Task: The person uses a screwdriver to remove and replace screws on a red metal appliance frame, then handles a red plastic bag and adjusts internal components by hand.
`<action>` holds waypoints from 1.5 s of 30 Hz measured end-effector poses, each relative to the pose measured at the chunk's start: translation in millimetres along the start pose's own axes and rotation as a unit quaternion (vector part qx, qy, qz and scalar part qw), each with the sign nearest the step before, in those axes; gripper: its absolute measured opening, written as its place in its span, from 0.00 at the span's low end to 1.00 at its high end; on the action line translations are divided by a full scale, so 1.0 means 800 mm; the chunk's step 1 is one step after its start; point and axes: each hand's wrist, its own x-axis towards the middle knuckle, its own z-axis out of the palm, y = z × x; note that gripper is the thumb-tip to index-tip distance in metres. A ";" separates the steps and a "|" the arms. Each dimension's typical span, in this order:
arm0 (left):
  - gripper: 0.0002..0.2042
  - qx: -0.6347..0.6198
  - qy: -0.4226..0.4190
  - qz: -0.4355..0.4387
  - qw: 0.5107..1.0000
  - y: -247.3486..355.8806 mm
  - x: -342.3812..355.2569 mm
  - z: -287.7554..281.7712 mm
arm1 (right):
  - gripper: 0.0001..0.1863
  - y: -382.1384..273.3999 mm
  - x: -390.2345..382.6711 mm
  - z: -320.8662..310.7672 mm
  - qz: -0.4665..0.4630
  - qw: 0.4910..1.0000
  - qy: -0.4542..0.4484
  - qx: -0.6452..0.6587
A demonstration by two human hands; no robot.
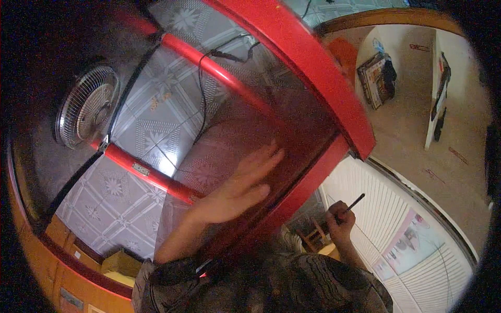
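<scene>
My left hand (pixel 237 185) is stretched out over the dark inner side of a large red frame (pixel 308 65), palm flat and fingers extended; it is a little blurred, and I cannot tell whether it touches the surface. Nothing is held in it. To the right, beyond the frame's near edge, my right hand (pixel 340 221) is closed around a slim dark pen-like tool (pixel 357 201), whose tip points up and to the right. Two red bars run slantwise across the frame, the upper bar (pixel 219 73) and the lower bar (pixel 156 183), joined by a black strip (pixel 128 96).
A round metal fan (pixel 93 107) stands at the left. Below lies a floor of patterned grey tiles (pixel 112 211), with a thin dark cable (pixel 202 99) across it. At the right are a white striped panel (pixel 378 201) and a mirror-like surface (pixel 412 130); a wooden cabinet (pixel 57 276) is lower left.
</scene>
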 end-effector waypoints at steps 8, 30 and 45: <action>0.24 0.050 0.121 -0.011 0.991 0.000 -0.014 0.020 | 0.14 -0.145 0.050 0.047 -0.001 0.978 -0.069 0.198; 0.16 0.199 0.333 -0.286 0.876 -0.005 -0.039 0.045 | 0.19 -0.254 0.080 0.011 -0.066 0.991 -0.107 -0.051; 0.15 0.218 0.381 -0.300 0.847 0.061 -0.219 0.120 | 0.27 -0.258 0.148 0.046 -0.628 0.697 -0.134 -0.318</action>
